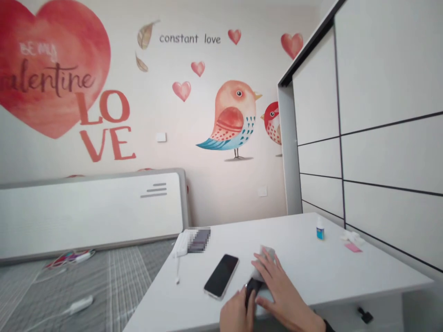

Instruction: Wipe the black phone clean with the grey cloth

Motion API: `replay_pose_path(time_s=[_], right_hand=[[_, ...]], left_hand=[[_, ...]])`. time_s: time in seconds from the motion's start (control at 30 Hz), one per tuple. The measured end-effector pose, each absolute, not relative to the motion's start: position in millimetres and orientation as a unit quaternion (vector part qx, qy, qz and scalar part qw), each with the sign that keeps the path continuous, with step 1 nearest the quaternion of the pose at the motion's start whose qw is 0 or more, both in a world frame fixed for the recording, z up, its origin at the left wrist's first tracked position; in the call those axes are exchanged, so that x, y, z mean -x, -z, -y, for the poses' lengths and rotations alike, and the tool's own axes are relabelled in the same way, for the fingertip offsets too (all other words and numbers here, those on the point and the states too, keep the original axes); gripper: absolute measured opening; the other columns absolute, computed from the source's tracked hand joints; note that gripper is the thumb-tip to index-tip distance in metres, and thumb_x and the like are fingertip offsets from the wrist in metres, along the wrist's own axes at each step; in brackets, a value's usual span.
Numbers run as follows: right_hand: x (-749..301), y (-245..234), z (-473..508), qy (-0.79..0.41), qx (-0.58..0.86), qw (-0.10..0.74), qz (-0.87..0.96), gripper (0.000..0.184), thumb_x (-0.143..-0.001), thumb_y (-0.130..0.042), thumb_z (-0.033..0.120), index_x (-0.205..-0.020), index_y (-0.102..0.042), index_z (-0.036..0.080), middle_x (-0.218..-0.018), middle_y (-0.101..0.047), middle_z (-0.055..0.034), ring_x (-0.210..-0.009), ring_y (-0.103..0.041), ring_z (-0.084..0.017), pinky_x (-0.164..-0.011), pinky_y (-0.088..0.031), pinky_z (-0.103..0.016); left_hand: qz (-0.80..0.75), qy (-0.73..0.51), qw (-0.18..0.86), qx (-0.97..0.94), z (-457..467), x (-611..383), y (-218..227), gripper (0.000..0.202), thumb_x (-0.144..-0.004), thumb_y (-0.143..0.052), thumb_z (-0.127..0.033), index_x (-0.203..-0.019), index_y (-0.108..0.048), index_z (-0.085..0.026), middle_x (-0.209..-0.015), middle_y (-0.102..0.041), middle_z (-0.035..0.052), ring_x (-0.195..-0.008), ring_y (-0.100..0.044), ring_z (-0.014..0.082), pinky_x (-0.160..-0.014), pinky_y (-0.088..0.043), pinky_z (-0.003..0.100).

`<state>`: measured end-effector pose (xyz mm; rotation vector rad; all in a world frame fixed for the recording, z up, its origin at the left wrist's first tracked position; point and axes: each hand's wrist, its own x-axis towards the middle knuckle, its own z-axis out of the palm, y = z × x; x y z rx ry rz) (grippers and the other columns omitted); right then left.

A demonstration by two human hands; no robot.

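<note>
My left hand [237, 311] is closed round a dark, glossy object [253, 287] near the table's front edge. Its kind cannot be made out, since fingers and cloth cover much of it. Over a light grey cloth [268, 252] lies my right hand [278, 286], fingers pressing it against the far end of the dark object. The right thumb reaches towards the left fingers. Just left of both hands, a smartphone [222, 275] rests face up with its black screen showing.
On the white table [290, 240] stand a small white-and-blue bottle [320, 230] and, beside it, a pink slip [353, 247] with white crumpled pieces. A white cable [177, 272] and a blurred dark item [200, 240] lie at the left edge. A bed [114, 272] adjoins; a wardrobe [387, 138] stands right.
</note>
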<state>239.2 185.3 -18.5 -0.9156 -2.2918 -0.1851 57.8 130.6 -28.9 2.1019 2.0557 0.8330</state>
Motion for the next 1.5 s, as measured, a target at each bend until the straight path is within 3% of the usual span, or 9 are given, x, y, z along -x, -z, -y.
replay_pose_path(time_s=[0.1, 0.27, 0.47, 0.63, 0.83, 1.03, 1.2, 1.37, 1.5], right_hand=[[-234, 8, -173, 0.034, 0.301, 0.28, 0.911, 0.088, -0.09, -0.051, 0.073, -0.16, -0.026, 0.027, -0.165, -0.032, -0.0098, -0.154, -0.021, -0.035, -0.123, -0.023, -0.062], [-236, 4, -190, 0.038, 0.421, 0.327, 0.845, 0.07, -0.1, -0.034, 0.067, -0.15, -0.045, 0.019, -0.158, -0.043, -0.0154, -0.153, -0.025, -0.037, -0.119, -0.023, -0.069], [-224, 1, -175, 0.033, 0.288, 0.296, 0.91, 0.082, -0.092, -0.049, 0.073, -0.155, -0.037, 0.022, -0.159, -0.043, -0.0125, -0.152, -0.028, -0.032, -0.125, -0.023, -0.057], [-244, -4, -197, 0.051, 0.428, 0.317, 0.845, 0.069, -0.099, -0.037, 0.067, -0.145, -0.049, 0.017, -0.155, -0.047, -0.0167, -0.152, -0.026, -0.037, -0.12, -0.025, -0.066], [-233, 0, -167, 0.031, 0.292, 0.296, 0.909, 0.083, -0.09, -0.049, 0.075, -0.151, -0.041, 0.021, -0.158, -0.043, -0.013, -0.153, -0.025, -0.034, -0.125, -0.023, -0.057], [-243, -8, -189, 0.046, 0.434, 0.323, 0.84, 0.065, -0.1, -0.037, 0.066, -0.143, -0.05, 0.019, -0.152, -0.05, -0.0159, -0.152, -0.027, -0.037, -0.12, -0.023, -0.067], [-214, -2, -158, 0.025, 0.3, 0.316, 0.9, 0.067, -0.097, -0.047, 0.064, -0.147, -0.043, 0.019, -0.154, -0.046, -0.014, -0.153, -0.023, -0.034, -0.125, -0.022, -0.058], [-206, 0, -149, 0.006, 0.248, 0.316, 0.916, 0.066, -0.1, -0.045, 0.059, -0.15, -0.038, 0.017, -0.152, -0.049, -0.0156, -0.15, -0.033, -0.03, -0.126, -0.019, -0.056], [-230, -1, -186, 0.028, 0.345, 0.327, 0.879, 0.063, -0.101, -0.039, 0.061, -0.146, -0.041, 0.017, -0.15, -0.05, -0.0166, -0.148, -0.036, -0.029, -0.124, -0.022, -0.058]], left_hand=[[-0.66, -0.265, 0.025, -0.702, -132, -56, 29, 0.025, -0.101, -0.048, -0.023, -0.098, -0.073, -0.021, -0.095, -0.077, 0.006, -0.09, -0.074, 0.0211, -0.075, -0.049, 0.026], [-0.652, -0.274, -0.018, -0.707, -130, -55, 26, 0.032, -0.105, -0.042, -0.032, -0.099, -0.071, -0.019, -0.09, -0.076, 0.0073, -0.086, -0.073, 0.0214, -0.071, -0.046, 0.027], [-0.661, -0.228, -0.008, -0.715, -133, -54, 25, 0.027, -0.103, -0.044, -0.028, -0.099, -0.07, -0.019, -0.09, -0.076, 0.0073, -0.082, -0.073, 0.0206, -0.067, -0.043, 0.026], [-0.652, -0.26, -0.03, -0.712, -132, -56, 26, 0.034, -0.105, -0.039, -0.035, -0.098, -0.068, -0.019, -0.086, -0.075, 0.007, -0.082, -0.072, 0.021, -0.068, -0.043, 0.027], [-0.664, -0.219, 0.0, -0.715, -130, -57, 20, 0.027, -0.101, -0.045, -0.026, -0.095, -0.07, -0.018, -0.088, -0.075, 0.008, -0.081, -0.072, 0.0204, -0.068, -0.043, 0.027], [-0.637, -0.269, -0.014, -0.722, -130, -56, 23, 0.034, -0.105, -0.04, -0.034, -0.1, -0.07, -0.02, -0.09, -0.075, 0.0075, -0.086, -0.072, 0.0206, -0.072, -0.044, 0.027], [-0.673, -0.209, 0.028, -0.709, -130, -57, 13, 0.026, -0.1, -0.046, -0.028, -0.101, -0.07, -0.019, -0.089, -0.075, 0.0073, -0.084, -0.071, 0.0199, -0.07, -0.044, 0.026], [-0.687, -0.18, 0.054, -0.702, -132, -57, 4, 0.024, -0.093, -0.05, -0.021, -0.105, -0.07, -0.018, -0.096, -0.076, 0.0088, -0.092, -0.071, 0.0209, -0.08, -0.047, 0.027], [-0.624, -0.26, 0.005, -0.737, -132, -56, 12, 0.029, -0.099, -0.043, -0.025, -0.111, -0.07, -0.02, -0.123, -0.072, 0.0104, -0.116, -0.065, 0.0234, -0.106, -0.043, 0.037]])
